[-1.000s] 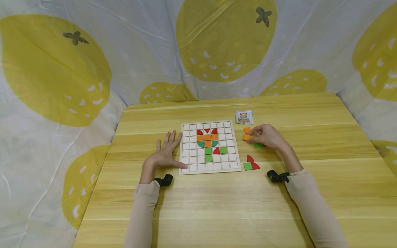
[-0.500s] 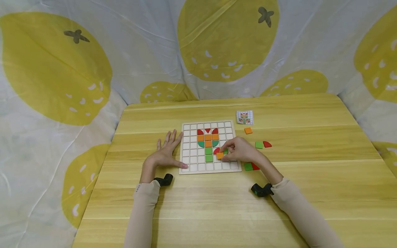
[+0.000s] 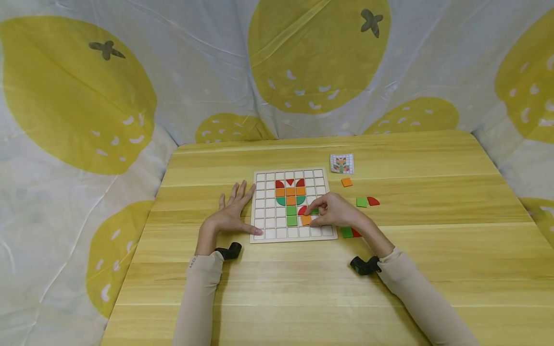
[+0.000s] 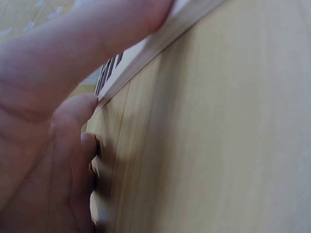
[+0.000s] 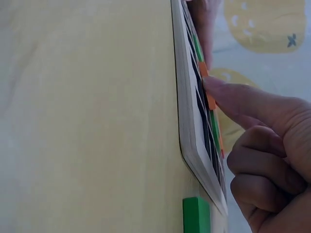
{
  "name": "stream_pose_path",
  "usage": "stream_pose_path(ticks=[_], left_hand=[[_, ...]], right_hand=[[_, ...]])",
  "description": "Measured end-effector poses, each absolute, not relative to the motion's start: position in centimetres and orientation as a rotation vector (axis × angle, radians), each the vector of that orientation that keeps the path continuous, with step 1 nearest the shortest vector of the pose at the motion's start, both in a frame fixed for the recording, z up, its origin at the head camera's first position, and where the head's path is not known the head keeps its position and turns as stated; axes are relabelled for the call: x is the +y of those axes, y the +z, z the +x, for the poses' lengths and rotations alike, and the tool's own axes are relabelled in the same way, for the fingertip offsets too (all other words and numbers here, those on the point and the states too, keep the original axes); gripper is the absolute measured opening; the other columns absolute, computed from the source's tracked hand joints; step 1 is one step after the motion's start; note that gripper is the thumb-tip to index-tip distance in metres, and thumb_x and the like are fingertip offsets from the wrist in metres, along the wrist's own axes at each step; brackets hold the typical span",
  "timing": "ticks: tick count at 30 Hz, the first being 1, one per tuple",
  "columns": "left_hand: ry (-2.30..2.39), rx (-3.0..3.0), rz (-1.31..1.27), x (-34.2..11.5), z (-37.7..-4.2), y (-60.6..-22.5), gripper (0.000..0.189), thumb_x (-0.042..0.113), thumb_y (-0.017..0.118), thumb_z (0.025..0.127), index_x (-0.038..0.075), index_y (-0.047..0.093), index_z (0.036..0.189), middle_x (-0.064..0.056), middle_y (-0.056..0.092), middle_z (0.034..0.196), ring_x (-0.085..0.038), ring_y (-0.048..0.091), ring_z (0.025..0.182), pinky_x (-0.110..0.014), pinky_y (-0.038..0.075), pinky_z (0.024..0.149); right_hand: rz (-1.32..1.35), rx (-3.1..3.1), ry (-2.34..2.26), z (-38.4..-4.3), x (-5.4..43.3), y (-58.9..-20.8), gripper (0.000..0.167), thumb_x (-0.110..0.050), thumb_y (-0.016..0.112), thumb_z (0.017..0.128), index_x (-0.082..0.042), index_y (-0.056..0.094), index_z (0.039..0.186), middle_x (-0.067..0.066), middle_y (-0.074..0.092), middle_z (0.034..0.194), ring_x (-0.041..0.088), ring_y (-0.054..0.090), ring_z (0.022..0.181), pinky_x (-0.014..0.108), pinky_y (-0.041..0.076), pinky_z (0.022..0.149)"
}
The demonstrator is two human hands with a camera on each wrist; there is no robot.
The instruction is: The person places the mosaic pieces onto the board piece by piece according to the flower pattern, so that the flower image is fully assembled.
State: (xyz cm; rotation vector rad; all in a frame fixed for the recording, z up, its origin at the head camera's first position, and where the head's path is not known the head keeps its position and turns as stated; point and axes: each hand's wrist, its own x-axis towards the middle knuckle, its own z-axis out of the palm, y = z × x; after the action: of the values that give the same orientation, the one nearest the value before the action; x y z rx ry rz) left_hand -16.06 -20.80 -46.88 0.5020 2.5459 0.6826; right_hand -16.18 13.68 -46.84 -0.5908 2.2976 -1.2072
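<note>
A wooden grid board (image 3: pixel 270 237) bears a flower pattern of red, orange, teal and green tiles. My left hand (image 3: pixel 229 215) lies with fingers spread at its left side, the thumb over the lower left corner; in the left wrist view the thumb (image 4: pixel 97 39) touches the board's edge. My right hand (image 3: pixel 335 210) pinches an orange square tile (image 3: pixel 306 220) between thumb and index finger, low on the board, below a red quarter-circle tile (image 3: pixel 302 210). The right wrist view shows the thumb against this orange tile (image 5: pixel 211 99). A green tile (image 3: pixel 315 211) is partly covered by the fingers.
Right of the board lie an orange square (image 3: pixel 346 182), a green square (image 3: pixel 361 202) touching a red quarter-circle (image 3: pixel 373 201), and another green square (image 3: pixel 347 232) with a red piece partly behind the right wrist. A pattern card (image 3: pixel 342 164) lies at the back of the table (image 3: pixel 277 288).
My right hand has picked up an orange square from the right of the board and carried it left onto the lower grid. In the last half second it shifted slightly down. The left hand stayed put.
</note>
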Motion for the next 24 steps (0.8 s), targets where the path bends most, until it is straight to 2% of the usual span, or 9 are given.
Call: stream_pose_path(ticks=[8, 24], left_hand=[[0.688, 2.543, 0.502, -20.85, -16.03, -46.88, 0.137, 0.052, 0.091, 0.074, 0.019, -0.004, 0.168, -0.014, -0.024, 0.172, -0.039, -0.025, 0.159, -0.072, -0.021, 0.119], [0.691, 2.534, 0.492, -20.78, -16.0, -46.76, 0.137, 0.052, 0.091, 0.074, 0.019, -0.004, 0.168, -0.014, -0.025, 0.172, -0.038, -0.026, 0.159, -0.072, -0.021, 0.119]], right_hand=[[-0.577, 2.319, -1.22, -16.04, 13.06, -47.14, 0.021, -0.017, 0.089, 0.081, -0.012, 0.081, 0.099, -0.006, 0.033, 0.056, 0.011, 0.029, 0.057, 0.023, 0.031, 0.06], [-0.594, 2.303, -1.262, -15.98, 12.94, -47.09, 0.017, -0.012, 0.087, 0.083, -0.009, 0.082, 0.099, -0.008, 0.03, 0.055, 0.009, 0.026, 0.055, 0.021, 0.026, 0.056]])
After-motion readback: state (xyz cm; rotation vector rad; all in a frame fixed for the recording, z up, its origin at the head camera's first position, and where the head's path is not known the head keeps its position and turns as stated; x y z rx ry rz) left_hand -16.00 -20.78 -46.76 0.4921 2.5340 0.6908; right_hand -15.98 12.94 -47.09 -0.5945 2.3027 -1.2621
